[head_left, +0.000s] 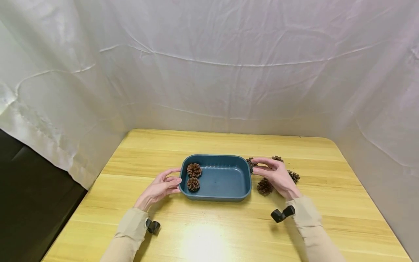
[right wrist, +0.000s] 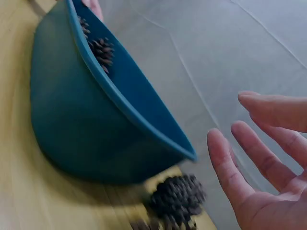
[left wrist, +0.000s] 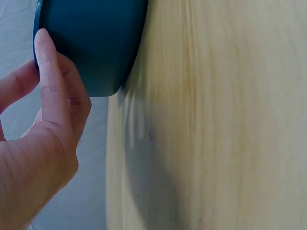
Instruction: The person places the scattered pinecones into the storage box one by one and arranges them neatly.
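A dark teal rectangular bin (head_left: pixel 216 198) stands on the table, with two brown pine cones (head_left: pixel 194 170) in its left end. My left hand (head_left: pixel 162 187) grips the bin's left end, thumb at the rim and fingers against the outer wall, as the left wrist view shows. Near the right end, my right hand (head_left: pixel 275 175) hovers with its fingers spread and holds nothing; the right wrist view shows a gap between its fingertips and the bin. Around and below that hand lie several loose pine cones (head_left: pixel 264 187), partly hidden by it. One dark pine cone (right wrist: pixel 177 196) sits close to the bin's right end.
The pale wooden table (head_left: pixel 209 225) has a rounded far edge. White cloth (head_left: pixel 222 80) hangs behind it and along both sides. A black surface (head_left: pixel 29 196) shows beyond the left edge. Small black mounts sit on both wrists.
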Available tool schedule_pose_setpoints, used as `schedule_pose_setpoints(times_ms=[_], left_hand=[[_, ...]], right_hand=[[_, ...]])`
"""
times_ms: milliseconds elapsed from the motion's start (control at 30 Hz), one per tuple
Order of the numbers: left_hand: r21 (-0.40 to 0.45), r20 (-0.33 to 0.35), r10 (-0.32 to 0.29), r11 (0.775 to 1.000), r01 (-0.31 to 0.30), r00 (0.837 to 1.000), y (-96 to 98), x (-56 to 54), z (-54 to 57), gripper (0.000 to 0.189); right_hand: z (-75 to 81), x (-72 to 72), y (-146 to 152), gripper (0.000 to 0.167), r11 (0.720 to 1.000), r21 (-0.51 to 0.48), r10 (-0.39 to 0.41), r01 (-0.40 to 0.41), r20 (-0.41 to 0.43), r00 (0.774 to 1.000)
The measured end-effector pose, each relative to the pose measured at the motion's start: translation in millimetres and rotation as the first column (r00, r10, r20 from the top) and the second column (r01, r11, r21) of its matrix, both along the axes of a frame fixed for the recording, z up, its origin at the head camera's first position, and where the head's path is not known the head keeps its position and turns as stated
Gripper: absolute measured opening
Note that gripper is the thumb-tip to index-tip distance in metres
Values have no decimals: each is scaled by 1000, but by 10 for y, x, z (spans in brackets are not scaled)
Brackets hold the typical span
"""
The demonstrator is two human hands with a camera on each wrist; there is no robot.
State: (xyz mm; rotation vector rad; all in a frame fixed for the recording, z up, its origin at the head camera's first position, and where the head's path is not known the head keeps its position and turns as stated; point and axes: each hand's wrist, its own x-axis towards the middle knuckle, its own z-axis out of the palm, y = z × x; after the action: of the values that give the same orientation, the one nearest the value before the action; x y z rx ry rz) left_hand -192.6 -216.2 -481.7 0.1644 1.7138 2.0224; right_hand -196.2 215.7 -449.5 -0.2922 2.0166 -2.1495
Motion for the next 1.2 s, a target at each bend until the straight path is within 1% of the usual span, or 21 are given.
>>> schedule_pose_setpoints(times_ms=[200,300,467,567,667,800,933,1100,1167,1200], left_hand=[[5,-2,-7,1000,7,1000,-1,9,13,63],[2,-6,-8,1000,8,1000,-2,7,12,63],[-10,-10,-9,1000,9,1000,-2,3,6,63],[-13,-9,-7,1000,7,1000,3,5,7,64],[-13,1,-1,1000,1,1000,10,5,0,63],[-9,9,5,1000,-5,1000,14,3,-9,63],[-6,11,6,1000,-6,1000,10,3,-9,63],[2,12,4,1000,-4,1000,5,-5,-9,63],[4,10,4,1000,-4,1000,5,-8,-7,63],[4,9,4,1000,-4,1000,5,-9,-6,63]], right_hand=[[-51,70,275,41,995,-94,15,-17,-20,1000],[-83,107,392,42,993,-120,-2,-2,-26,1000],[-158,174,578,46,991,-124,-54,49,-45,998],[-220,209,686,45,988,-137,-84,73,-74,994],[-278,242,771,44,984,-137,-128,113,-108,986],[-336,299,850,40,976,-86,-210,199,-138,968],[-384,356,915,38,961,-45,-276,272,-125,953],[-417,399,970,36,944,-46,-330,327,-81,941],[-422,415,983,34,938,-47,-346,344,-50,937],[-425,423,988,33,934,-30,-357,356,-41,933]])
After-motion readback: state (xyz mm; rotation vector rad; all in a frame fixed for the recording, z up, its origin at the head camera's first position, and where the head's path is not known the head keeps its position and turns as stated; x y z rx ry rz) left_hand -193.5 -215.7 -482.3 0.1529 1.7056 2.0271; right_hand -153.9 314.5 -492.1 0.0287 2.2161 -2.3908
